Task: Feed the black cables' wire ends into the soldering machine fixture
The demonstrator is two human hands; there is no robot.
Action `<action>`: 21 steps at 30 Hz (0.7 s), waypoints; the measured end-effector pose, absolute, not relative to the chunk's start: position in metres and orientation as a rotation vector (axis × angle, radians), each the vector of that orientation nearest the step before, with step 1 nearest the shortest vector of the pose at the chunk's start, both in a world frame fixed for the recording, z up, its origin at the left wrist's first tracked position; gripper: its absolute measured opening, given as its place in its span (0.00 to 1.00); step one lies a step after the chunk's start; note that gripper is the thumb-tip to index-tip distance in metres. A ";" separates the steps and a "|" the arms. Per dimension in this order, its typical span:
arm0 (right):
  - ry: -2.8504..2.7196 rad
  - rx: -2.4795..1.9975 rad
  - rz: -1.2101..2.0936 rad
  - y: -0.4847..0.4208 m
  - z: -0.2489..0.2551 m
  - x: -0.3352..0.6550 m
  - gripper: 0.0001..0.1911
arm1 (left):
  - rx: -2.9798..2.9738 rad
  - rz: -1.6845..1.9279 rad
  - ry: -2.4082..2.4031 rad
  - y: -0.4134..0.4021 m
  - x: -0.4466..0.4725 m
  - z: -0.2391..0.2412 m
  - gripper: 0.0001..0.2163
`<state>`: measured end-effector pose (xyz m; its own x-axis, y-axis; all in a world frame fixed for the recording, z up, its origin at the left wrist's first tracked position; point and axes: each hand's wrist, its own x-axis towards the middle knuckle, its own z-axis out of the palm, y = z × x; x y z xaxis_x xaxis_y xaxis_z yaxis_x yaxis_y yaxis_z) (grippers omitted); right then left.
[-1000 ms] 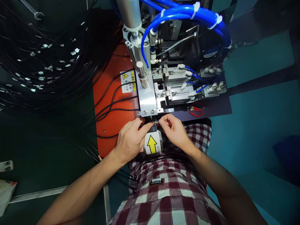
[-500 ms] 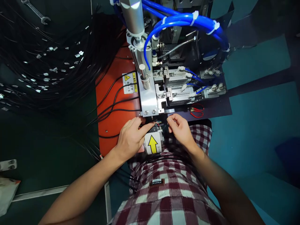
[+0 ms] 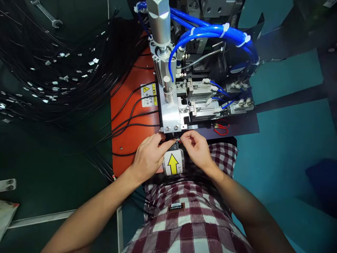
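My left hand (image 3: 149,154) rests at the front of the machine (image 3: 170,114). Its thumb presses down at the end of a black cable (image 3: 123,154), which runs in from the left and vanishes beneath the palm. My right hand (image 3: 196,149) is closed in a pinch on the thin wires (image 3: 179,140) fanning out at that cable end, right beside the left thumb tip. The fingertips partly cover the wires. Just below both hands sits a white block with a yellow arrow (image 3: 173,164).
Several black cables (image 3: 137,114) cross the orange plate (image 3: 121,130) toward a large bundle with shiny connectors (image 3: 63,77) at left. Red-handled cutters (image 3: 221,127) lie right of the machine. Blue air hoses (image 3: 210,31) arch above. A wrench (image 3: 47,14) lies top left.
My right hand has moved left to the wire ends and now pinches them. The left hand has stayed in place at the cable end. The view has shifted slightly.
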<state>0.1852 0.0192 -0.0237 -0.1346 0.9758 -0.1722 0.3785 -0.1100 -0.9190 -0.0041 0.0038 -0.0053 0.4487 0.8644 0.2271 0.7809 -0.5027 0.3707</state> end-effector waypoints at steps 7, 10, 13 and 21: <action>-1.606 -1.546 1.196 0.019 -0.016 0.185 0.08 | 2.499 0.603 1.408 0.005 -0.004 -0.004 0.14; -1.633 -1.505 1.215 0.020 -0.017 0.186 0.07 | 2.489 0.599 1.410 0.004 -0.004 -0.004 0.14; -1.655 -1.473 1.189 0.020 -0.018 0.187 0.06 | 2.473 0.582 1.426 0.004 -0.005 -0.004 0.14; -1.648 -1.468 1.185 0.019 -0.018 0.187 0.07 | 2.480 0.608 1.412 0.005 -0.004 -0.002 0.13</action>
